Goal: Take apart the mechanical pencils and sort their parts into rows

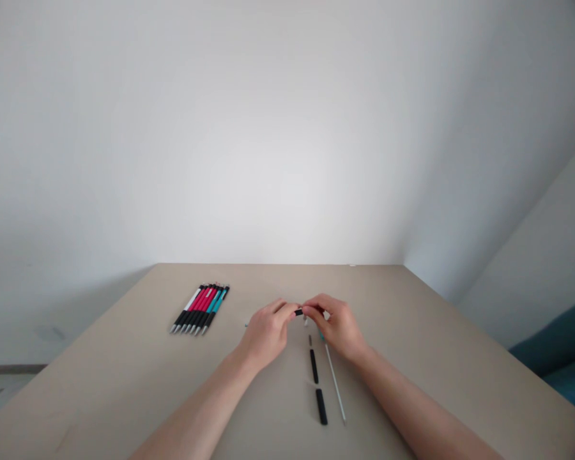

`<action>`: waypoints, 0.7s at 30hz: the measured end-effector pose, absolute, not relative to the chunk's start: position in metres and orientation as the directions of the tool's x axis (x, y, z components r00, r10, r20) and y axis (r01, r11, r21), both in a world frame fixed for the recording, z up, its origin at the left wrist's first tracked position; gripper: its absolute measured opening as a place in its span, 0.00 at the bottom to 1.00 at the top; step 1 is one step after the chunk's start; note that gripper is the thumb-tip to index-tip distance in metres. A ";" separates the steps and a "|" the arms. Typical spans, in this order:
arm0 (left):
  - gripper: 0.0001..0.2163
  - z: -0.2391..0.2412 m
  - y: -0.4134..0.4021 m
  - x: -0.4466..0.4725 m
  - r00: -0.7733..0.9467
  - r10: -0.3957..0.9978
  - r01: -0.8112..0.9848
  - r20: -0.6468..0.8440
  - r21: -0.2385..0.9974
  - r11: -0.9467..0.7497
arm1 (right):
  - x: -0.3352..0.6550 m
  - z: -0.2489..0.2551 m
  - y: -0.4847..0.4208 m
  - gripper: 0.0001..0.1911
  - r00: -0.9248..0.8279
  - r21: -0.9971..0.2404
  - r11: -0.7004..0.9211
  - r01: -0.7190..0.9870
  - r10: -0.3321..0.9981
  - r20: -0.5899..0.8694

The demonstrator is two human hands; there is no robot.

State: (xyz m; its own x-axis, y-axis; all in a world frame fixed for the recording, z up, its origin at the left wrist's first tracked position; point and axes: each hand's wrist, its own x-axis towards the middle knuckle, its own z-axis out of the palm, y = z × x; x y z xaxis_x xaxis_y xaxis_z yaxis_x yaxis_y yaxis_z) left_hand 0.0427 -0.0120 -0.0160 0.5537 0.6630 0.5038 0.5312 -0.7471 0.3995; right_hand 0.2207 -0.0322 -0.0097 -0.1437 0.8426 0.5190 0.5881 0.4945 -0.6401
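Note:
My left hand [268,329] and my right hand [336,324] meet above the table, fingers closed. Between their fingertips they pinch a short black pen part [298,312]; the rest of it is hidden. A small whitish piece [305,322] shows just below the fingertips. Under my hands lie a small spring-like piece [310,340], a slim black tube [314,366] and a thicker black pen grip [321,407], in a row. Beside them stretches a thin white pen refill [335,383]. A teal piece [321,335] is partly covered by my right hand.
Several assembled pens [201,309] in white, pink and teal with black grips lie side by side at the left of the beige table [124,383]. A white wall [287,160] stands behind the table. Teal fabric [560,358] hangs at the right.

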 end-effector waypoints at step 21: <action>0.12 -0.020 -0.009 0.041 0.490 0.738 0.586 0.464 0.451 -0.673 | 0.239 -0.027 -0.012 0.16 -0.161 -0.513 0.384 0.768 0.891 0.425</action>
State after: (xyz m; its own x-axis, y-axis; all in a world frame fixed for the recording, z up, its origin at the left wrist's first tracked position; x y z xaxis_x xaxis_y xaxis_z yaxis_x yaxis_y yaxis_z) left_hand 0.0411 -0.0089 -0.0199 0.4904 0.7377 0.4639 0.5857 -0.6732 0.4514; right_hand 0.2385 -0.0117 -0.0267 -0.1609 0.8906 0.4253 0.7676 0.3838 -0.5133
